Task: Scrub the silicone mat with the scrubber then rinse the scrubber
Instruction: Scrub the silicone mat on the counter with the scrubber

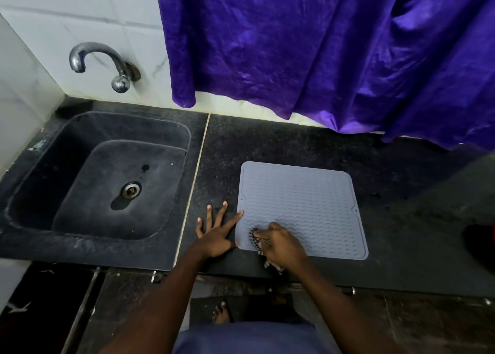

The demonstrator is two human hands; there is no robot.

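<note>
One fingertip is all that pins the mat

Beyond the counter's far-left corner, a curved chrome tap (99,62) juts from the tiled wall above the black stone sink (32,182), and no water is visibly running. The rinse means carrying a wet scrubber there, which would likely drip across the speckled black stone counter (294,145).

The left hand (214,236) lies flat on the counter with its fingers spread. Only its forefinger tip touches the left edge of the grey ribbed silicone mat (308,206), which sits near the counter's front edge.

On the mat's near-left corner, the right hand (282,245) curls round the dark metal-mesh scrubber (255,240) and presses it down. A hard stroke toward the front edge could, I judge, slide the lightly held mat off or fold its corner.
</note>
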